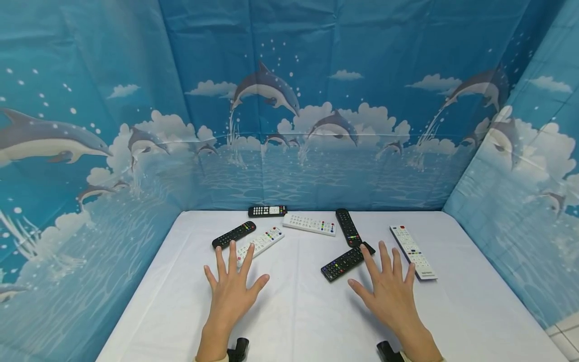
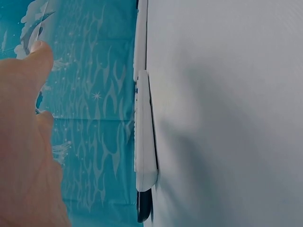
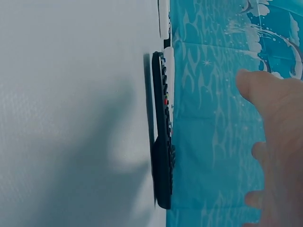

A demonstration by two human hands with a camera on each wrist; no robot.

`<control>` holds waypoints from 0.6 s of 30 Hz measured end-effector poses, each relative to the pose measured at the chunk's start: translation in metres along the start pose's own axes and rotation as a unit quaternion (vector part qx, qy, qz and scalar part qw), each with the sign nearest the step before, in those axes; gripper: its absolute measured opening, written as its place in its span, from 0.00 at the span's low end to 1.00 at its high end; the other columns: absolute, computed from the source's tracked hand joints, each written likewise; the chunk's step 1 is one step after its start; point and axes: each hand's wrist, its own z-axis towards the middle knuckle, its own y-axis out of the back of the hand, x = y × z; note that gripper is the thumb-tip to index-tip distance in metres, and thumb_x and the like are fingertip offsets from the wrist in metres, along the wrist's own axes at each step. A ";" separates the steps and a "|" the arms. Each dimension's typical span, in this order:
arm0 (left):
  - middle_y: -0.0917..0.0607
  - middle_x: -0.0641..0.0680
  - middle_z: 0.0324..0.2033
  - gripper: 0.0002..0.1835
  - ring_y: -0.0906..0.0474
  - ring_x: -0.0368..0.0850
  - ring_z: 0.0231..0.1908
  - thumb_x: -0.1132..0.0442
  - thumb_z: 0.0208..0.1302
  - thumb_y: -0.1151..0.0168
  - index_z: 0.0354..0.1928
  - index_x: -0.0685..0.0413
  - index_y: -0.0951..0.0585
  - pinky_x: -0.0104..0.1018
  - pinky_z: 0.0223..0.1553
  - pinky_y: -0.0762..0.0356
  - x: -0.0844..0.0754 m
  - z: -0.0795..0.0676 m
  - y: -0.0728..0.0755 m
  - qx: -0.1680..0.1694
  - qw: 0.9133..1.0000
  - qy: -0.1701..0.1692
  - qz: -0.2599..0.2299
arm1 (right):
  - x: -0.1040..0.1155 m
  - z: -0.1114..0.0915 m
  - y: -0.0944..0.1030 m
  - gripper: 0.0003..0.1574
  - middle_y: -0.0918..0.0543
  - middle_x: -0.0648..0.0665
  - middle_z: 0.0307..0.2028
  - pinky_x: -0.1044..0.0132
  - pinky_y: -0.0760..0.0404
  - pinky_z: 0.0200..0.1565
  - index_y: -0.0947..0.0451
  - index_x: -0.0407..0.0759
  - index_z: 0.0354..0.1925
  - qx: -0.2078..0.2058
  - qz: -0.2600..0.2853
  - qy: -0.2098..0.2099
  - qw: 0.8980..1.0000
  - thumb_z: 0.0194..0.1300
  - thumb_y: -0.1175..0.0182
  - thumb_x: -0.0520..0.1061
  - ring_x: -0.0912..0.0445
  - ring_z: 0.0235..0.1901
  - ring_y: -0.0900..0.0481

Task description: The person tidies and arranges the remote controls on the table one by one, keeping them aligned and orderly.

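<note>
My left hand (image 1: 231, 295) is spread above the white cloth, palm down, holding nothing. Beyond its fingertips lie a white remote control (image 1: 264, 243) and a black remote control (image 1: 234, 234). My right hand (image 1: 391, 296), fingers also spread, hovers just short of a black remote control (image 1: 345, 262), its index fingertip overlapping that remote's far end in the head view. To the right of this hand is a long white remote control (image 1: 413, 254). In the left wrist view, a white remote (image 2: 146, 142) shows edge-on; the right wrist view has a black remote (image 3: 162, 161) edge-on.
At the back of the white-covered table (image 1: 298, 311) lie a black remote (image 1: 260, 211), a white remote (image 1: 308, 224) and another black remote (image 1: 347, 226). A blue dolphin-print curtain (image 1: 289, 171) stands behind the table and along both sides.
</note>
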 end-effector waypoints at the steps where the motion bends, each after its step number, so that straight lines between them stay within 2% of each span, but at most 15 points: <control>1: 0.67 0.53 0.79 0.47 0.84 0.60 0.75 0.22 0.63 0.53 0.80 0.27 0.51 0.75 0.62 0.84 0.000 0.000 0.000 -0.002 1.000 -0.002 -0.002 | 0.001 -0.001 0.000 0.58 0.53 0.32 0.78 0.20 0.69 0.62 0.51 0.59 0.81 0.001 0.002 0.001 1.000 0.63 0.46 0.79 0.29 0.75 0.60; 5: 0.67 0.53 0.79 0.47 0.85 0.59 0.75 0.23 0.64 0.52 0.80 0.27 0.52 0.75 0.63 0.83 -0.006 0.003 0.002 -0.003 1.000 -0.013 -0.012 | 0.004 0.004 0.001 0.58 0.53 0.33 0.78 0.22 0.68 0.63 0.53 0.60 0.81 0.003 0.012 0.013 1.000 0.64 0.45 0.78 0.30 0.75 0.59; 9: 0.68 0.53 0.79 0.47 0.85 0.58 0.75 0.23 0.64 0.53 0.80 0.25 0.55 0.76 0.64 0.79 -0.011 0.011 0.015 -0.007 1.000 -0.027 -0.004 | 0.009 0.018 0.006 0.58 0.52 0.33 0.78 0.24 0.68 0.65 0.54 0.60 0.81 0.002 0.013 0.038 0.999 0.64 0.45 0.78 0.31 0.75 0.58; 14: 0.68 0.54 0.79 0.49 0.84 0.58 0.75 0.23 0.65 0.53 0.81 0.27 0.57 0.74 0.66 0.76 -0.006 0.025 0.032 -0.002 0.999 -0.033 0.006 | 0.017 0.045 0.011 0.59 0.49 0.33 0.77 0.23 0.64 0.65 0.56 0.59 0.82 0.000 0.012 0.070 0.997 0.65 0.45 0.78 0.31 0.74 0.56; 18: 0.68 0.55 0.79 0.50 0.82 0.58 0.76 0.22 0.64 0.54 0.81 0.28 0.61 0.71 0.68 0.74 0.005 0.029 0.036 0.014 1.000 -0.027 0.005 | 0.028 0.061 0.010 0.59 0.49 0.34 0.77 0.22 0.61 0.64 0.57 0.60 0.82 0.022 0.024 0.079 0.996 0.65 0.46 0.78 0.31 0.75 0.56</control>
